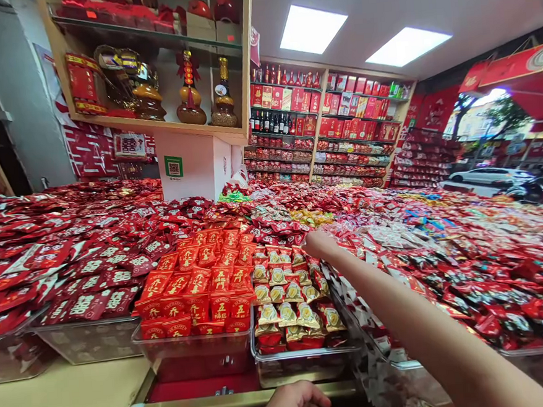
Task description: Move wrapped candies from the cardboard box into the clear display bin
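My right arm stretches over the sweets from the lower right, and my right hand (321,244) is at the far end of a bin of gold-and-red wrapped candies (287,293). Its fingers are turned away from me, so their grip is hidden. At the bottom edge my left hand (295,405) is low in front of that bin, fingers curled in. Whatever it may hold lies out of sight below the frame. Left of the gold candies, red packets with gold characters (196,289) are stacked in neat rows in a clear plastic bin (193,348).
Dark red packets (92,303) heap up further left, and black-and-red wrapped sweets (488,312) spread to the right. A white pillar with a QR code (173,167) stands behind, under a wooden display cabinet (154,122). Bottle shelves (287,106) line the back wall.
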### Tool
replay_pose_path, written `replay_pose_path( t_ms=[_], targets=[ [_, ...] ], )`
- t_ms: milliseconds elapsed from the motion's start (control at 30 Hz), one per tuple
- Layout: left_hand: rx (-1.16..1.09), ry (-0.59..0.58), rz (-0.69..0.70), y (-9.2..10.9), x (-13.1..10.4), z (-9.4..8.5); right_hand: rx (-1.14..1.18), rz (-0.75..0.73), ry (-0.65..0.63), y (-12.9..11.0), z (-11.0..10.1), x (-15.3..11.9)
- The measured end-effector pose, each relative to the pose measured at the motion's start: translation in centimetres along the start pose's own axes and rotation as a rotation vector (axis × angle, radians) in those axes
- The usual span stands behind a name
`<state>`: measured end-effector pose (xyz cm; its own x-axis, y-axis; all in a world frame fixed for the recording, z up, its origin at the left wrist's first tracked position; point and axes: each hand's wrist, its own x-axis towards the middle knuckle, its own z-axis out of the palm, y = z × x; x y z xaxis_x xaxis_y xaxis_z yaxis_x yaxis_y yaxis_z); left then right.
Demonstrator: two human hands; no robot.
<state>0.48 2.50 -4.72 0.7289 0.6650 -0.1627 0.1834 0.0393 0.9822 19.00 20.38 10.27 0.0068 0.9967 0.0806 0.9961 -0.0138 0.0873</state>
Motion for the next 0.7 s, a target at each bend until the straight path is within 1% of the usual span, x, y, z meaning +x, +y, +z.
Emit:
replay_pose_path(
  t_ms=[67,133,200,267,333,400,467,533,600,633,700],
  targets=[
    [0.014,0.013,-0.006,1.1,-0.4,0.1,-0.007,-0.128,-0.001,-0.2,-0.4,-1.0],
    [-0.003,0.024,-0.017,1.8,-0.8,0.1,-0.012,-0.26,-0.014,-0.4,-0.5,-2.1],
    [-0.009,0.027,-0.018,1.8,-0.8,0.1,-0.026,-0.352,-0.024,-0.6,-0.3,-2.9],
    [0.003,0.022,-0.011,1.2,-0.6,0.0,-0.047,-0.394,-0.021,-0.8,0.3,-3.4],
    [0.0,0.012,0.01,0.7,-0.4,-0.1,-0.062,-0.402,-0.008,-0.9,0.9,-3.5],
    [-0.015,0.011,0.03,0.6,-0.3,-0.1,-0.065,-0.389,0.004,-1.0,1.4,-3.3],
    [0.001,0.021,0.026,1.0,-0.5,0.0,-0.051,-0.366,0.02,-1.0,1.4,-3.3],
    [0.027,0.035,0.002,1.8,-0.8,0.1,-0.025,-0.333,0.051,-1.2,0.7,-3.8],
    [0.03,0.041,-0.017,2.3,-1.0,0.2,0.007,-0.292,0.106,-1.5,-0.6,-5.3],
    [0.023,0.037,-0.019,2.5,-1.1,0.2,0.014,-0.271,0.143,-1.6,-1.2,-6.6],
    [0.003,0.018,-0.016,2.5,-1.1,0.2,0.077,-0.263,0.189,-2.0,-1.8,-10.3]
  ],
)
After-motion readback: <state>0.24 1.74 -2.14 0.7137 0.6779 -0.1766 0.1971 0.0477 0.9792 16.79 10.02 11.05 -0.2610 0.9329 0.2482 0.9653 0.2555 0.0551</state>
